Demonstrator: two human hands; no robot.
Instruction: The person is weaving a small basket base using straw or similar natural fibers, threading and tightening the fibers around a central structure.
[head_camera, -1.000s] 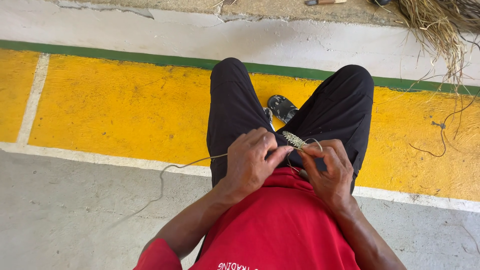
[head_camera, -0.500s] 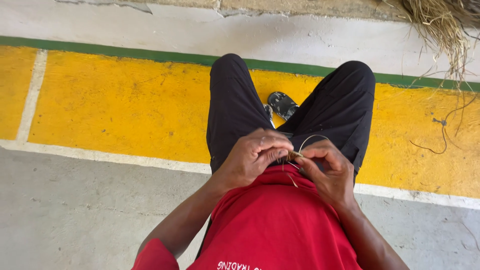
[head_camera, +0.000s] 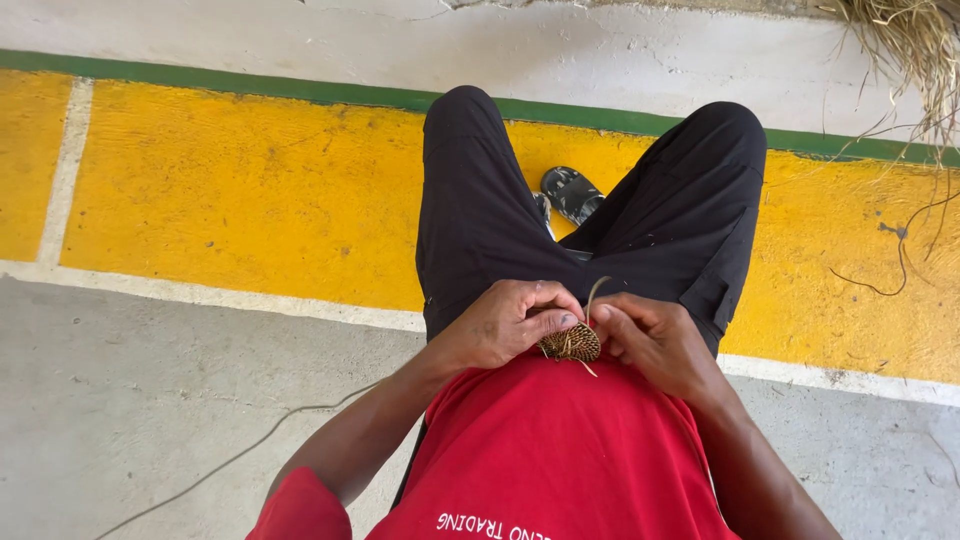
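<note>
Head view, L to R. Far L: yellow painted floor band (head_camera: 230, 190) w/ white line (head_camera: 200, 295) below it, grey concrete (head_camera: 130, 400) nearer the camera. Thin strand (head_camera: 230, 462) trails across the concrete toward the person's L arm.

L hand (head_camera: 505, 322): fingers curled, thumb and fingertips pinched on L edge of a small woven fibre piece (head_camera: 572, 343). Closed grasp, holding it.

Woven piece: brown-gold, roundish, held between both hands just above the red shirt (head_camera: 560, 450), in front of the lap. One loose strip (head_camera: 596, 290) curves up from its top; short end sticks out below.

R hand (head_camera: 655, 340): fingers bent, tips against R side of the woven piece. Appears to grip it; exact pinch point hidden by fingers.

Beyond hands: black trousers (head_camera: 480, 210), knees apart, dark shoe (head_camera: 572, 193) between them. Green stripe (head_camera: 300, 90) past the yellow band. Far R top: bundle of dry straw (head_camera: 905, 45); dark cord (head_camera: 890, 270) lying on yellow paint.
</note>
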